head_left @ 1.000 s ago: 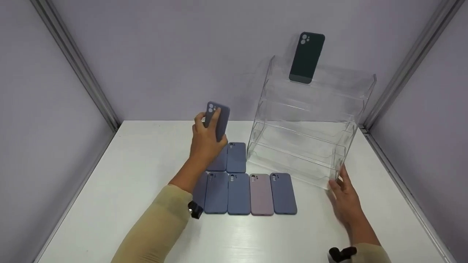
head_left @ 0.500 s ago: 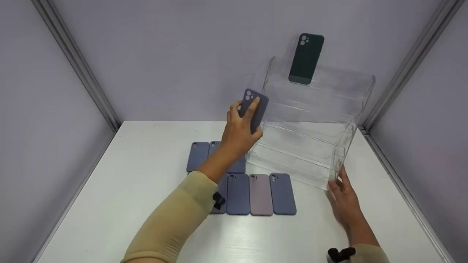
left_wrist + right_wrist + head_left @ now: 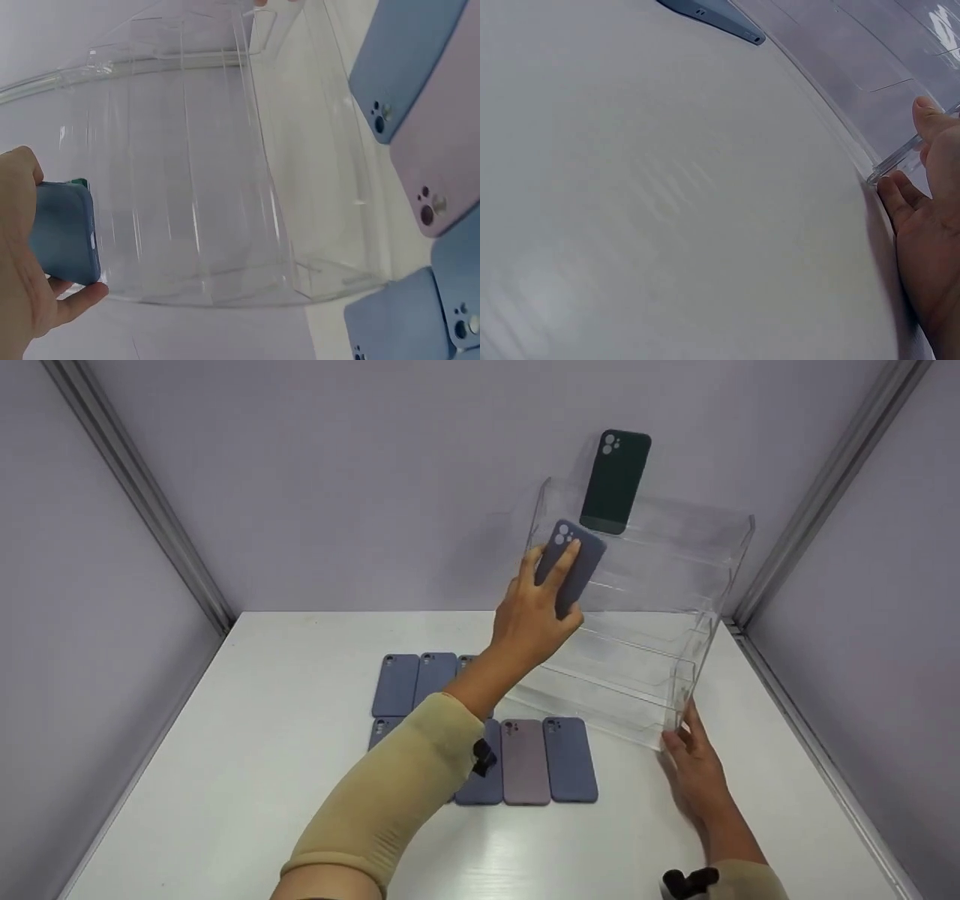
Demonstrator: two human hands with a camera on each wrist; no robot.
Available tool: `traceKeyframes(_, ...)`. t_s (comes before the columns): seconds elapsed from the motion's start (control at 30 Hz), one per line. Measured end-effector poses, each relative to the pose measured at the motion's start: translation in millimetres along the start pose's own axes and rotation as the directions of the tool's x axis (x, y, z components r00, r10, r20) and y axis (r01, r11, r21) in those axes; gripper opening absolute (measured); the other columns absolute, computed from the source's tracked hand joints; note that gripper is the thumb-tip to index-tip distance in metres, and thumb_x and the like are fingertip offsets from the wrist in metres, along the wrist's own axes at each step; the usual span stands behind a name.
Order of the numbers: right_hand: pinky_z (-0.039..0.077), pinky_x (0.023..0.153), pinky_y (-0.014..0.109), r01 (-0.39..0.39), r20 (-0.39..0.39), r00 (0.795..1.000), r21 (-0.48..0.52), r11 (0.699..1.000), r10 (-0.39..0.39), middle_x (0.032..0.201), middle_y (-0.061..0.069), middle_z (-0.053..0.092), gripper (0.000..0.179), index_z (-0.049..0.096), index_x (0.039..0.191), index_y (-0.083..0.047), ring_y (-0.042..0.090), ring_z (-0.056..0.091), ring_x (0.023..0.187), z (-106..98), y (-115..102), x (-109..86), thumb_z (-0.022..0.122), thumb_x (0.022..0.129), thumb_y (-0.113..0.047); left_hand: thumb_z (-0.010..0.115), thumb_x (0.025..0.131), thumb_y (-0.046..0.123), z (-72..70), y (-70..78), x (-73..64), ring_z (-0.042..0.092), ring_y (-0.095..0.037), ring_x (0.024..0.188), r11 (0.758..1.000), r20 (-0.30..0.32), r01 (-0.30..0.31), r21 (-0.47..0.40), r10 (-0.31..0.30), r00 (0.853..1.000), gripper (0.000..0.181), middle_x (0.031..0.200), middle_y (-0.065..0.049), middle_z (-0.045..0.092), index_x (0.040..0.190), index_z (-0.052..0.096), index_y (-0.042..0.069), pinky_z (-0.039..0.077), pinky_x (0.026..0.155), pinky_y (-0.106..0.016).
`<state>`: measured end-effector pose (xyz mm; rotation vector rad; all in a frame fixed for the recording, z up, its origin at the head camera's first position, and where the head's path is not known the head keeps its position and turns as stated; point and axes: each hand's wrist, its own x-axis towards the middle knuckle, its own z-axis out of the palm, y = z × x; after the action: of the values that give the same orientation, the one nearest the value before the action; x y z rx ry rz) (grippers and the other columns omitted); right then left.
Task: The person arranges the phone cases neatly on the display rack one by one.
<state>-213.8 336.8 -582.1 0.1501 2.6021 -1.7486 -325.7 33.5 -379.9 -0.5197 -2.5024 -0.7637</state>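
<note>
My left hand grips a blue-grey phone case by its edges, one finger lying on its back near the camera holes. The case is tilted, in front of the upper left of a clear tiered display stand. On the stand's top tier leans a dark green phone case, just above the held one. My right hand holds the stand's lower right front corner. In the right wrist view the thumb lies on one side of the clear panel and the fingers on the other.
Several phone cases lie in two rows on the white table, among them a pink one and a blue one at the right end. My left forearm covers some of them. Grey walls enclose the table's back and sides.
My left hand has carried the blue-grey case rightward and up, from left of the stand to in front of its upper tiers. The right hand keeps its hold on the corner.
</note>
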Motion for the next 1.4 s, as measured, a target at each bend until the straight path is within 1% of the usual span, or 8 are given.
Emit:
traceKeyframes(0.13, 0.022, 0.132, 0.069, 0.005, -0.003, 1.0, 0.002, 1.0, -0.005, 0.186, -0.003, 0.005, 0.077, -0.011, 0.164, -0.063, 0.04, 0.019, 0.169, 4.4, -1.2, -2.4, 0.046, 0.113, -0.055, 0.068, 0.101, 0.036, 2.5, 11.2, 9.0, 0.062, -0.029, 0.134, 1.0, 0.005, -0.004, -0.031, 0.004, 1.0, 0.083, 0.174, -0.008, 0.03, 0.171, 0.025, 0.046, 0.061, 0.102, -0.041)
traceKeyframes(0.23, 0.023, 0.131, 0.069, 0.003, 0.001, 1.0, 0.0, 1.0, -0.003, 0.185, -0.003, 0.006, 0.076, -0.01, 0.164, -0.064, 0.04, 0.02, 0.169, 8.2, -1.6, -4.4, 0.046, 0.114, -0.055, 0.069, 0.101, 0.035, 3.7, 18.1, 15.5, 0.061, -0.032, 0.135, 0.998, 0.009, 0.009, -0.066, -0.008, 1.0, 0.083, 0.174, -0.011, 0.028, 0.171, 0.024, 0.046, 0.06, 0.104, -0.041)
traceKeyframes(0.4, 0.024, 0.132, 0.067, 0.01, 0.008, 1.0, 0.011, 1.0, -0.01, 0.186, -0.002, 0.004, 0.076, -0.01, 0.162, -0.067, 0.041, 0.019, 0.169, 11.8, -1.9, -5.0, 0.046, 0.114, -0.052, 0.072, 0.098, 0.029, 6.6, 28.8, 26.7, 0.057, -0.031, 0.138, 0.992, 0.033, 0.039, -0.12, -0.035, 0.999, 0.091, 0.171, -0.016, 0.028, 0.171, 0.022, 0.046, 0.06, 0.103, -0.04)
traceKeyframes(0.6, 0.025, 0.132, 0.066, 0.039, -0.003, 0.999, 0.022, 0.999, -0.039, 0.186, -0.002, 0.004, 0.076, -0.008, 0.164, -0.064, 0.042, 0.02, 0.169, 14.3, 0.3, -4.6, 0.047, 0.115, -0.047, 0.078, 0.094, 0.024, 13.3, 42.9, 38.1, 0.053, -0.032, 0.142, 0.988, 0.05, 0.046, -0.15, -0.039, 0.998, 0.101, 0.171, -0.017, 0.028, 0.171, 0.019, 0.049, 0.059, 0.102, -0.038)
traceKeyframes(0.8, 0.024, 0.132, 0.067, 0.01, 0.004, 1.0, 0.033, 0.999, -0.01, 0.185, -0.002, 0.007, 0.074, -0.007, 0.161, -0.069, 0.039, 0.021, 0.169, 21.0, 3.3, -7.6, 0.048, 0.114, -0.051, 0.077, 0.095, 0.024, 20.7, 52.8, 47.1, 0.051, -0.032, 0.146, 0.986, 0.023, 0.038, -0.161, -0.035, 0.999, 0.1, 0.17, -0.018, 0.027, 0.172, 0.018, 0.048, 0.06, 0.1, -0.036)
traceKeyframes(1.03, 0.023, 0.133, 0.066, -0.012, -0.011, 1.0, 0.037, 0.999, 0.012, 0.185, -0.004, 0.008, 0.073, -0.005, 0.16, -0.071, 0.038, 0.022, 0.169, 22.7, 1.0, -11.7, 0.048, 0.115, -0.048, 0.073, 0.098, 0.033, 29.3, 63.0, 62.6, 0.059, -0.025, 0.135, 0.992, -0.001, 0.07, -0.105, -0.07, 0.998, 0.094, 0.167, -0.016, 0.034, 0.172, 0.018, 0.046, 0.06, 0.097, -0.034)
traceKeyframes(1.23, 0.024, 0.132, 0.066, -0.021, -0.024, 0.999, 0.008, 1.0, 0.021, 0.185, -0.005, 0.007, 0.073, -0.006, 0.16, -0.071, 0.039, 0.023, 0.169, 27.0, -2.4, -10.5, 0.047, 0.114, -0.051, 0.073, 0.099, 0.039, 34.7, 69.2, 78.2, 0.05, -0.028, 0.145, 0.997, -0.03, 0.076, -0.018, -0.077, 0.997, 0.092, 0.167, -0.013, 0.035, 0.172, 0.018, 0.044, 0.06, 0.098, -0.032)
traceKeyframes(1.4, 0.025, 0.132, 0.066, -0.036, -0.03, 0.999, -0.009, 0.999, 0.036, 0.185, -0.005, 0.007, 0.072, -0.005, 0.16, -0.071, 0.04, 0.022, 0.169, 31.7, 2.5, -13.9, 0.046, 0.115, -0.047, 0.07, 0.101, 0.045, 42.5, 73.8, 84.0, 0.052, -0.026, 0.14, 0.993, -0.072, 0.085, 0.08, -0.079, 0.994, 0.088, 0.167, -0.012, 0.036, 0.172, 0.018, 0.043, 0.061, 0.091, -0.031)
